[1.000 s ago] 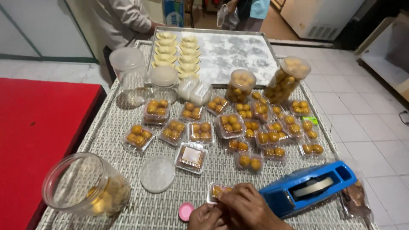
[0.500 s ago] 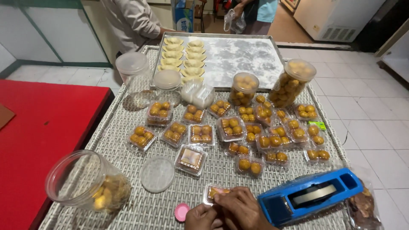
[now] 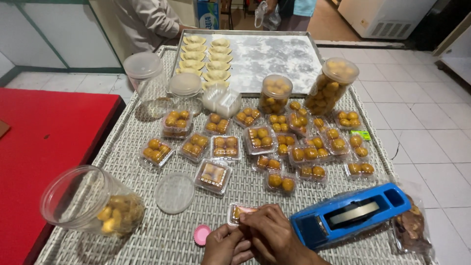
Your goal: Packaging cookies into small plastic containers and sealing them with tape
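At the near edge of a white woven table point(image 3: 147, 230), my left hand point(image 3: 224, 247) and my right hand point(image 3: 271, 236) are both closed around a small clear plastic box of yellow pastries point(image 3: 239, 212). The right hand's fingers lie over its right side and hide part of it. A blue tape dispenser point(image 3: 349, 215) lies just right of my right hand. A pink bottle cap point(image 3: 201, 235) sits just left of my left hand.
Several small clear boxes of yellow pastries point(image 3: 260, 140) cover the table's middle. A tipped clear jar point(image 3: 91, 201) lies near left beside a loose round lid point(image 3: 175, 193). Two filled jars point(image 3: 328, 86) and empty ones stand before a floured tray point(image 3: 274, 54). A person point(image 3: 147, 19) stands behind.
My hands stay on the small box at the near edge, shifting only slightly. The view has tilted a little, showing more of the far tray and the tape dispenser.
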